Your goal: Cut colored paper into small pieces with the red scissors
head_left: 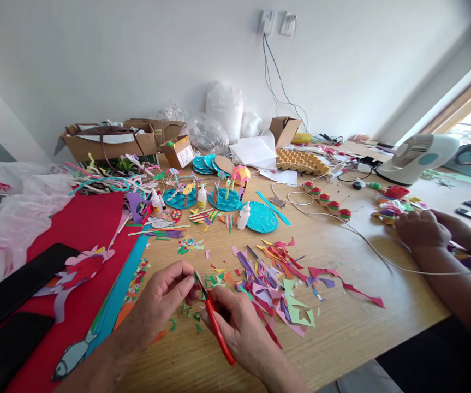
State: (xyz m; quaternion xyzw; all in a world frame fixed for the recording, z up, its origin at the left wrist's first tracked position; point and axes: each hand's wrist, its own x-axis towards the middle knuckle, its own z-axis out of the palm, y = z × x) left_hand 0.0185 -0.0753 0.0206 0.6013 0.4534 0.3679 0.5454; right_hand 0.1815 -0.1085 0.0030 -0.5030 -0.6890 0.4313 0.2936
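Observation:
My right hand [241,327] grips a pair of red-handled scissors [219,333], their blades pointing up and left. Thumb and fingers of my left hand [164,297] are pinched at the blade tips around a tiny piece of green paper [196,277], mostly hidden by the fingers. Small green paper clippings [198,316] lie on the table under both hands. To the right of my right hand spreads a heap of coloured paper scraps [274,305] with a pen [264,266] across it. Beside it lies a light green sheet [294,297] with a star-shaped cutout.
Blue discs with paper decorations [225,200], a plain blue disc [260,217] and glue bottles [243,215] stand ahead. On the left are red sheets [83,218] and black phones [18,289]. A co-worker's hands [423,229] work at right, near a white cable [353,232] and a fan [417,155].

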